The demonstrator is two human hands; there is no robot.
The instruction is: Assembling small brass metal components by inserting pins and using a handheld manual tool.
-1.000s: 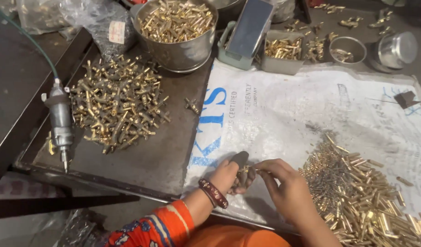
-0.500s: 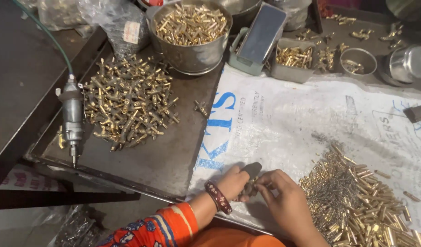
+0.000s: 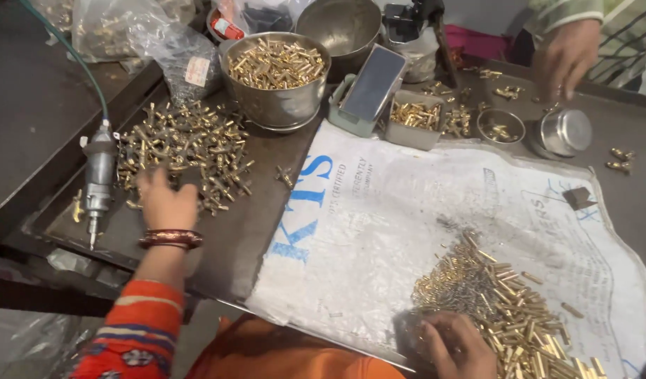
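Left hand [image 3: 166, 203] flat and open on the heap of T-shaped brass fittings [image 3: 186, 151] on the dark tray [image 3: 253, 238], holding nothing. Right hand [image 3: 458, 344] low on the white sack [image 3: 407, 217], fingers bent over the near edge of the small brass tubes [image 3: 505, 309]; hard to tell if holding any. Steel bowl [image 3: 277, 74] of brass pieces behind. Air tool [image 3: 98, 175] just left of the heap.

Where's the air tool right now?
In the head view the air tool lies at the far left of the dark tray, tip toward the person, just left of the brass fittings pile and the left hand.
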